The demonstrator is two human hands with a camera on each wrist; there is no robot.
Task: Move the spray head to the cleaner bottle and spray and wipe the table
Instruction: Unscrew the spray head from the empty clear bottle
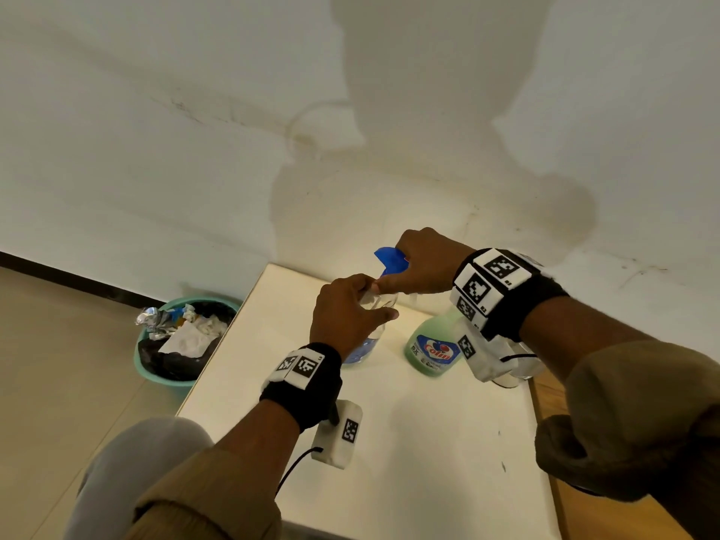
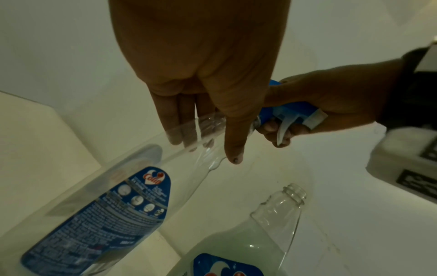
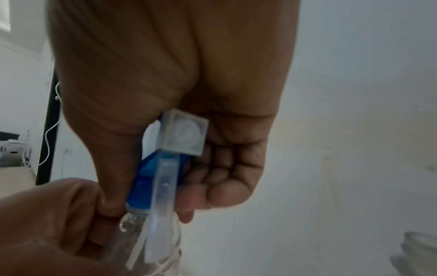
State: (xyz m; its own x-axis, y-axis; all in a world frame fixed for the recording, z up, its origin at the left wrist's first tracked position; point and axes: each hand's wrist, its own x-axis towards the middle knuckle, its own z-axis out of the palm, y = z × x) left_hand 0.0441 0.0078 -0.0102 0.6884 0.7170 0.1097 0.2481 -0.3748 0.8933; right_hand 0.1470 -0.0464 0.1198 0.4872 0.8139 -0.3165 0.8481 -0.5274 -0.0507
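Observation:
An empty clear bottle (image 1: 364,346) (image 2: 132,201) with a blue label stands on the white table (image 1: 409,442). My left hand (image 1: 350,313) (image 2: 203,104) grips its upper body just below the neck. A blue spray head (image 1: 390,259) (image 2: 290,110) (image 3: 163,168) with a clear trigger sits on that bottle's neck, and my right hand (image 1: 424,263) (image 3: 189,168) is wrapped round it. To the right stands the cleaner bottle (image 1: 434,350) (image 2: 267,233), holding pale green liquid, its threaded mouth uncapped.
A teal waste bin (image 1: 183,344) full of crumpled paper and foil stands on the floor left of the table. The wall runs close behind the table. A wooden surface (image 1: 545,387) borders the table's right edge.

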